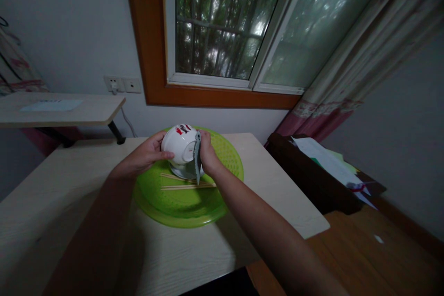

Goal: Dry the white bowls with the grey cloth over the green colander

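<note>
A white bowl [178, 145] with a red and black print is tipped on its side above a round green tray [187, 218]. My left hand [152, 150] grips the bowl from the left, thumb across its outside. My right hand [208, 155] is closed on a grey-green cloth [197, 157] and presses it against the bowl's base. Below the bowl, a second white dish [178, 171] sits in the tray, partly hidden. Several wooden chopsticks [183, 187] lie in the tray in front of it.
The tray rests on a pale wooden table [277, 194]. A raised shelf [58, 104] with a paper sheet stands at the left. Beyond the table's right edge, papers [329, 166] lie on a dark piece of furniture. A window [229, 23] is behind.
</note>
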